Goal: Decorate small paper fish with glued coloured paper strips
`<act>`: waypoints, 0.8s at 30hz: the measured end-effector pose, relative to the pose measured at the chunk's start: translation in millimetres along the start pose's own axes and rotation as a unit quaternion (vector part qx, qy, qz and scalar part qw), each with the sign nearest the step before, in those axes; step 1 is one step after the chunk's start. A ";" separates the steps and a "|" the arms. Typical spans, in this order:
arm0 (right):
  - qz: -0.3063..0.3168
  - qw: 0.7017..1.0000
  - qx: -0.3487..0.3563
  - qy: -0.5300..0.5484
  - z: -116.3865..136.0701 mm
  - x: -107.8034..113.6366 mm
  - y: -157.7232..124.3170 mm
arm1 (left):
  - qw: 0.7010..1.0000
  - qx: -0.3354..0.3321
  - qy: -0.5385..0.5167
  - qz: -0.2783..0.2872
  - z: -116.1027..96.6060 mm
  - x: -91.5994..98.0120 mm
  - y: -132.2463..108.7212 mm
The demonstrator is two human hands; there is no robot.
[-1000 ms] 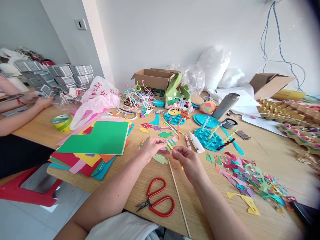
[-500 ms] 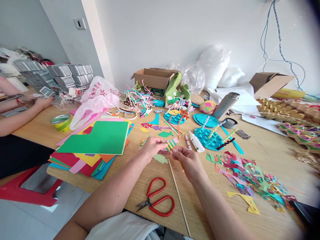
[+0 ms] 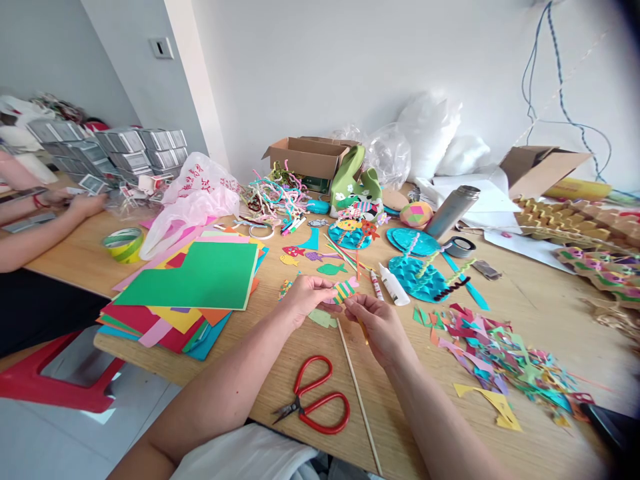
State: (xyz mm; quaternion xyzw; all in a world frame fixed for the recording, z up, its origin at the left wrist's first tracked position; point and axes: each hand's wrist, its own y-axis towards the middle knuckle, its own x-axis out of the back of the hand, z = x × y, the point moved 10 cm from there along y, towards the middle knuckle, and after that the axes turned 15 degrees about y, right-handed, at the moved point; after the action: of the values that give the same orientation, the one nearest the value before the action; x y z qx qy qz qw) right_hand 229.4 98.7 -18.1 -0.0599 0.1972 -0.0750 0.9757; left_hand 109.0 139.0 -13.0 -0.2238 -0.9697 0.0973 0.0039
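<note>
Between my two hands is a small paper fish cutout point(image 3: 344, 291) with green and yellow stripes and some pink at its edges. My left hand point(image 3: 306, 297) pinches its left side between thumb and fingers. At its lower right edge, the thumb and fingertips of my right hand point(image 3: 383, 327) press together on it. A thin yellow paper strip point(image 3: 364, 331) hangs below the right fingers. Pale green paper point(image 3: 323, 318) lies under the hands. Nearer to me are red-handled scissors point(image 3: 325, 412) and a thin wooden stick point(image 3: 357, 393). Just beyond the right hand lies a white glue bottle point(image 3: 394, 285).
Coloured paper sheets point(image 3: 200, 277) are stacked at left, paper scraps point(image 3: 505, 353) spread at right. Behind stand blue paper-plate crafts point(image 3: 415, 275), a steel flask point(image 3: 455, 210), and pipe cleaners point(image 3: 275, 200). At far left, another person's hands point(image 3: 83, 203) handle small frames.
</note>
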 end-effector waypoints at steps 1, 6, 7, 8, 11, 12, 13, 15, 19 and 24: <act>-0.001 1.000 0.001 -0.001 0.2 -0.1 0.0 | 1.000 -0.001 -0.001 0.001 0.4 -0.2 0.3; -0.001 1.000 0.001 -0.002 0.9 -0.8 -0.7 | 1.000 -0.011 0.003 0.009 0.3 -1.4 1.1; -0.001 1.000 0.001 0.000 0.9 -0.8 -0.8 | 1.000 -0.012 0.004 0.009 0.0 -1.3 1.0; -0.001 1.000 0.001 0.003 0.9 -0.8 -1.0 | 1.000 -0.013 0.006 0.008 -0.3 -1.1 0.8; 0.002 1.000 0.001 0.002 0.9 -1.4 -1.5 | 1.000 -0.014 0.007 0.004 -0.6 -0.9 0.2; 0.004 1.000 0.001 -0.001 1.1 -1.8 -1.6 | 1.000 -0.013 0.009 0.005 -0.4 -1.1 0.0; 0.007 1.000 0.002 -0.005 1.3 -2.3 -1.8 | 1.000 -0.011 0.010 0.005 -0.1 -1.3 0.0; 0.009 1.000 0.003 -0.011 1.8 -3.0 -2.0 | 1.000 -0.010 0.011 0.005 0.7 -1.5 0.0; 0.005 1.000 0.004 -0.013 2.7 -2.7 -2.2 | 1.000 -0.010 0.007 0.000 1.7 -0.6 0.6; 0.009 1.000 0.001 0.002 2.3 -3.9 -2.2 | 1.000 -0.006 0.003 -0.002 3.0 -0.4 1.2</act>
State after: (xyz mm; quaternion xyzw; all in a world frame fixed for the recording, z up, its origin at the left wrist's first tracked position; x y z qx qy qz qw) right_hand 226.5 97.4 -14.3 -0.0572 0.1999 -0.0664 0.9759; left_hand 109.7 139.4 -16.2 -0.2226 -0.9707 0.0903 0.0059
